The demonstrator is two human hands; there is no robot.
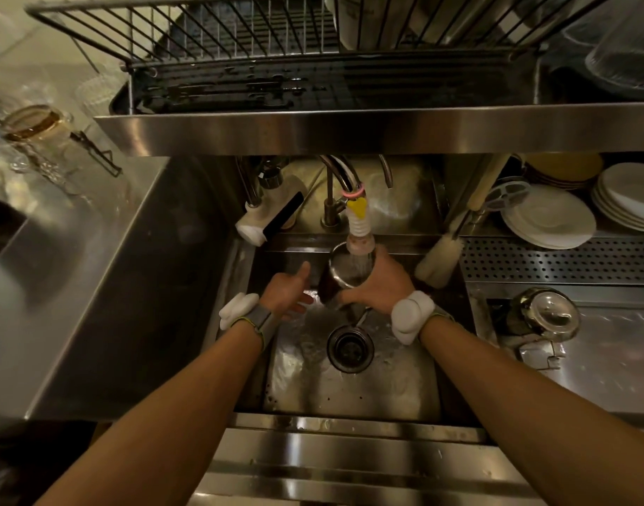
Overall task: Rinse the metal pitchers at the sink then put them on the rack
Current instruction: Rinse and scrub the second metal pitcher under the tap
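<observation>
A metal pitcher is held over the sink right under the faucet nozzle, and water runs into its open mouth. My right hand wraps around the pitcher's right side and bottom. My left hand hovers just left of the pitcher, fingers spread and thumb up, holding nothing. The wire dish rack stands on the steel shelf above the sink.
A drain sits in the wet basin below the hands. A bottle brush leans at the sink's right edge. Stacked white plates and a round rinser are on the right. Glassware is at the left.
</observation>
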